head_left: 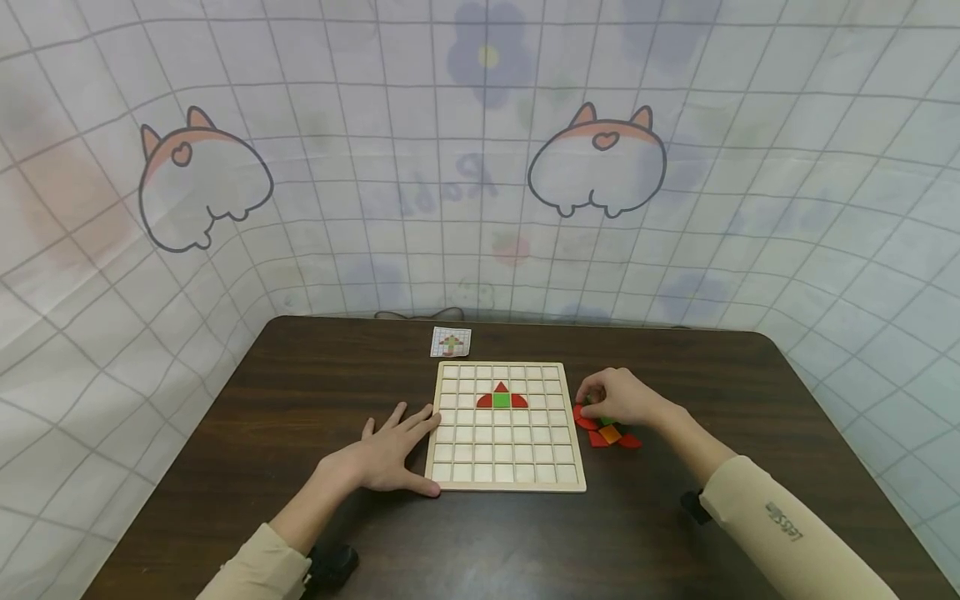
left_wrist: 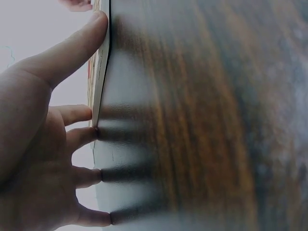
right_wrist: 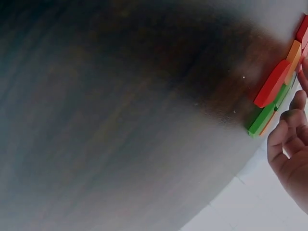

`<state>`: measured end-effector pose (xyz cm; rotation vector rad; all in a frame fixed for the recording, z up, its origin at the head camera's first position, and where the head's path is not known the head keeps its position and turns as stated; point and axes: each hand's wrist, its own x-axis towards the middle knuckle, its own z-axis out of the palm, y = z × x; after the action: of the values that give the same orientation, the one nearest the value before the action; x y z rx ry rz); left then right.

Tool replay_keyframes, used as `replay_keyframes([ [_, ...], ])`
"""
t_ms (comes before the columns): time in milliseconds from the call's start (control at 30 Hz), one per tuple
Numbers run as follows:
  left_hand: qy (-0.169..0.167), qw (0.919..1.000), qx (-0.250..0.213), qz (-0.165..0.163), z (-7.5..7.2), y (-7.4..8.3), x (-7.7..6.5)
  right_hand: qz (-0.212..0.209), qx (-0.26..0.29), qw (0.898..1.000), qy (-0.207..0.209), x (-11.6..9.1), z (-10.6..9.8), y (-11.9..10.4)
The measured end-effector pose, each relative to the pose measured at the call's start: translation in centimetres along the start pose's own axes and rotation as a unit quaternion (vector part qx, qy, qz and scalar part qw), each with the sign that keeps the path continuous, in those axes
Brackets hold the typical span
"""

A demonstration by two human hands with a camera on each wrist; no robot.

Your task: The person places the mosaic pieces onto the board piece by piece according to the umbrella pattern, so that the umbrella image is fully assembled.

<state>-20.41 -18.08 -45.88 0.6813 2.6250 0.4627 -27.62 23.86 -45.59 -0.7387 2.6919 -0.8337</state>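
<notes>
A wooden grid board (head_left: 510,486) lies flat on the table, its squares white. On it a red triangle (head_left: 501,387) tops a green square (head_left: 502,401), flanked by a red rounded piece (head_left: 485,402) on the left and another (head_left: 519,402) on the right. My left hand (head_left: 390,454) spreads its fingers at the board's left edge, the thumb at the near corner. Right of the board, my right hand (head_left: 618,396) bends its fingers over loose red pieces (head_left: 587,421); I cannot tell whether it pinches one. In the right wrist view, its fingers are partly cut off beside the pieces.
Near the right hand lie an orange square (head_left: 611,434), a green piece (right_wrist: 262,120) and a red rounded piece (head_left: 630,442). A small pattern card (head_left: 451,342) lies behind the board. A cable (head_left: 420,316) runs along the table's back edge, before a printed cloth (head_left: 450,250).
</notes>
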Motion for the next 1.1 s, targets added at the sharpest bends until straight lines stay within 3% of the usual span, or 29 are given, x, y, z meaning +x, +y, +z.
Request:
replay_keyframes([
  [467,0.002,1.0,-0.002,0.002,-0.2,0.1,0.0,0.021,-0.03,0.999,0.029,-0.3,-0.3,1.0],
  [767,0.007,0.9997,-0.015,0.016,0.2,-0.2,0.0,0.01,-0.028,0.999,0.027,-0.5,-0.3,1.4],
  [1100,-0.003,1.0,0.0,-0.003,0.1,0.0,0.1,0.018,-0.052,0.998,0.03,-0.4,0.1,1.1],
])
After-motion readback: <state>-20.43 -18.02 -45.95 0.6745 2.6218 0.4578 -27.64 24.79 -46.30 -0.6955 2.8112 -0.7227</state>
